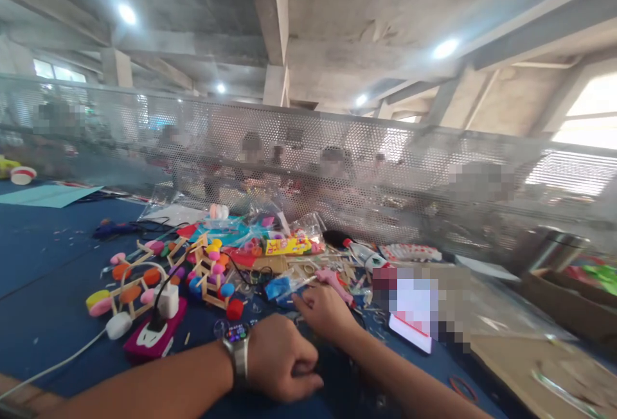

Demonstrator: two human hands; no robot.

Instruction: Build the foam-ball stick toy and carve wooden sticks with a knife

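Note:
My left hand (281,358), with a watch (236,335) on its wrist, is held above the blue tabletop with its fingers curled in. Nothing shows between thumb and fingers. Just beyond it, my right hand (325,310) has its fingers bent together; what they hold, if anything, is hidden. Close to its fingertips lies a blue plastic-wrapped piece (278,287). Behind the knuckles is a pink glue gun (335,284). Left of my hands stand small stick frames (212,284) with colourful round pieces, among them an orange disc (130,294).
A magenta power strip (157,335) with a white charger (168,301) is at left. A lit phone (412,322) is at right, beside a cardboard sheet (520,364). Plastic bags and a bottle (366,255) line the perforated metal screen (299,149); people sit beyond it.

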